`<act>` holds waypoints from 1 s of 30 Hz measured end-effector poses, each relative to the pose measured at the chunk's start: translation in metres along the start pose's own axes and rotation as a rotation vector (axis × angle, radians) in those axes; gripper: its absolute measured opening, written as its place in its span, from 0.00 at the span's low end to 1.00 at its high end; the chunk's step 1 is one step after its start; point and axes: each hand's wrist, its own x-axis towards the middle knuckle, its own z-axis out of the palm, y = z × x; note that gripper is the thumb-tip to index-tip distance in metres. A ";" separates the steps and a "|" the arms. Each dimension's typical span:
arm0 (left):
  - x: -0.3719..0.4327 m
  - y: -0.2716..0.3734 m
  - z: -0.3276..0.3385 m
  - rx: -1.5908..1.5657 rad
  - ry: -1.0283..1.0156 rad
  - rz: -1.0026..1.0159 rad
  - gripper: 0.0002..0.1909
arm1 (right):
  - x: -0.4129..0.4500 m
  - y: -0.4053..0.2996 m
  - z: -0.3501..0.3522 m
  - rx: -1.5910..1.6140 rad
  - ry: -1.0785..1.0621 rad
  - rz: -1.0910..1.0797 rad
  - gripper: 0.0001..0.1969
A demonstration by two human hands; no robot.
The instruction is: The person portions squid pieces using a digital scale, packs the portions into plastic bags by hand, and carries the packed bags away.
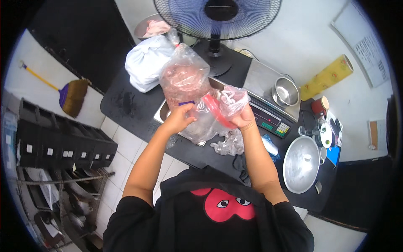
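Note:
My right hand (245, 118) grips a bunched clear plastic bag (233, 100) with a red strip (217, 111) along it. White strands, perhaps string, show in the bunch. My left hand (182, 118) is at the left edge of clear plastic (201, 123), thumb and forefinger curved apart; whether it pinches the film cannot be made out. Just beyond that hand stands a large clear bag of ground meat (185, 77), tied at its top with a red band. A small dark blue piece (186, 103) shows by my left fingers. Under the bags is a stainless steel tray (163, 111), mostly covered.
A white tied bag (146, 61) and a fan (217, 19) stand behind. On the right are a digital scale (267, 121) with a steel bowl (285, 92), a yellow-patterned roll (327, 77) and a large metal basin (301, 165). Crumpled plastic bags (231, 143) lie near my right forearm.

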 end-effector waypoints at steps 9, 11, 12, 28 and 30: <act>-0.002 0.012 0.003 0.045 0.054 0.022 0.13 | -0.017 -0.005 -0.005 0.104 -0.200 -0.067 0.36; -0.005 0.013 0.002 0.090 0.060 0.048 0.13 | -0.019 -0.005 -0.006 0.129 -0.229 -0.130 0.34; -0.006 0.013 0.002 0.128 0.072 0.069 0.13 | -0.019 -0.005 -0.005 0.131 -0.233 -0.136 0.34; -0.039 -0.002 -0.013 0.021 0.135 0.053 0.10 | -0.028 0.008 0.015 0.069 -0.201 -0.220 0.41; -0.041 -0.004 -0.015 -0.042 0.135 0.065 0.11 | -0.030 0.012 0.018 0.071 -0.227 -0.211 0.43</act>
